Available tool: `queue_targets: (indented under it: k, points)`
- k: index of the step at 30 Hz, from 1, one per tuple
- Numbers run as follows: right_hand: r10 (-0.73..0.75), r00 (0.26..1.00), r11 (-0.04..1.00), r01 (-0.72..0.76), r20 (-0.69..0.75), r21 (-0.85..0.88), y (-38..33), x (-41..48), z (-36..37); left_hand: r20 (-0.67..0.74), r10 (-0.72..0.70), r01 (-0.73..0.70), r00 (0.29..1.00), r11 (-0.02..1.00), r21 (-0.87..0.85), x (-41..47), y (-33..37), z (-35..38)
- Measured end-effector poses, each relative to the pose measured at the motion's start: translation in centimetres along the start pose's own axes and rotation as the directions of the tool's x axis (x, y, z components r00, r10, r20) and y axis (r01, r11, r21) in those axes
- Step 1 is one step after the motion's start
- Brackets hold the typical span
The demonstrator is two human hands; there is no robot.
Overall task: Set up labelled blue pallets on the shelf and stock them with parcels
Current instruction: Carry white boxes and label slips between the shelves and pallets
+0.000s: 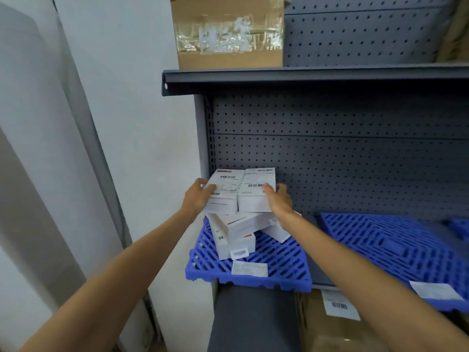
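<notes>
1. Nearest the camera, below the shelf's front edge, a brown carton point(337, 331) with a white barcode sticker point(338, 306) can be made out. It's partly cut off, so not much else can be said about it.
2. Two bare forearms are stretched forward and up from the bottom corners toward the left end of the shelf point(314, 219).
3. At the shelf's front-left corner a blue pallet point(279, 262) is laid flat, its front edge sticking out a bit past the shelf edge. A white label point(250, 268) is stuck near that front edge.
4. On the rear half of this pallet a loose heap of white parcels point(237, 232) is piled, tilted every which way and touching each other.
5. On top of that heap, two white parcels point(241, 191) with barcode labels facing up are held side by side and pressed together.
6. The left hand point(196, 198) is clamped on the outer side of the left parcel, thumb on top; the right hand point(278, 199) is wrapped round the outer side of the right one the same way. So both hands are closed around the pair.
7. Further right along the shelf, a second blue pallet point(390, 240) is laid flat just beside the first, with a white label point(435, 290) near its front edge and nothing stacked on it.
8. Behind everything, the grey perforated back panel point(342, 158) is seen, and on the shelf above a taped cardboard box point(227, 31) is parked at its left end.
</notes>
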State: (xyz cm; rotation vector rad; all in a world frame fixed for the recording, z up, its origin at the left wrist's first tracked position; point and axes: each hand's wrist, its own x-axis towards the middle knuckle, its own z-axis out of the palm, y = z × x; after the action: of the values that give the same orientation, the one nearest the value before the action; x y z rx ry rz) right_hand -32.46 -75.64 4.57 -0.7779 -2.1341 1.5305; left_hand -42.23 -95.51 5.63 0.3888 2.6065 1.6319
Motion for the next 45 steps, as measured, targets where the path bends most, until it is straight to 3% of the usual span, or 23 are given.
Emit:
queue_targets:
  k: [4, 7, 10, 14, 17, 23, 27, 33, 39, 45]
  points:
    - [0.000, 1.000, 0.992, 0.002, 0.018, -0.124, -0.1, 0.2, -1.1, 0.010, 0.145, -0.141, 0.989, 0.941, 0.307, 0.1, 1.0, -1.0]
    - [-0.069, 0.994, 0.979, 0.084, 0.086, -0.185, -0.3, -0.3, -2.8, 0.073, 0.300, -0.293, 0.951, 0.802, 0.520, -0.1, 2.4, -1.5]
    - [-0.167, 0.975, 0.899, 0.212, 0.148, -0.384, -0.6, -0.9, -5.0, 0.195, 0.424, -0.452, 0.884, 0.671, 0.588, -0.3, 4.2, -0.7]
    - [-0.225, 0.945, 0.652, 0.326, 0.237, -0.685, 0.3, -2.3, -8.9, 0.334, 0.502, -0.591, 0.797, 0.537, 0.602, -1.4, 6.9, 2.8]
    - [-0.234, 0.932, 0.426, 0.355, 0.278, -0.832, 1.1, -4.1, -12.8, 0.399, 0.527, -0.654, 0.750, 0.503, 0.565, -3.0, 8.7, 6.4]
    - [-0.135, 0.956, 0.204, 0.283, 0.260, -0.937, 3.2, -8.2, -22.6, 0.559, 0.562, -0.789, 0.609, 0.352, 0.504, -8.3, 12.7, 13.7]
    - [-0.081, 0.972, 0.186, 0.231, 0.219, -0.955, 5.1, -11.6, -30.2, 0.651, 0.547, -0.839, 0.526, 0.207, 0.504, -12.8, 16.1, 19.1]
    - [-0.086, 0.996, 0.183, 0.044, 0.029, -0.982, 9.8, -18.4, -44.7, 0.727, 0.527, -0.889, 0.440, 0.140, 0.437, -22.4, 22.1, 30.4]
    - [-0.039, 0.986, 0.191, -0.150, -0.161, -0.970, 15.0, -28.0, -60.0, 0.759, 0.601, -0.961, 0.251, 0.062, 0.269, -35.4, 28.8, 42.3]
    - [0.016, 0.922, 0.239, -0.379, -0.386, -0.894, 19.8, -36.8, -73.3, 0.758, 0.652, -0.997, 0.012, -0.049, 0.059, -47.4, 33.9, 53.4]
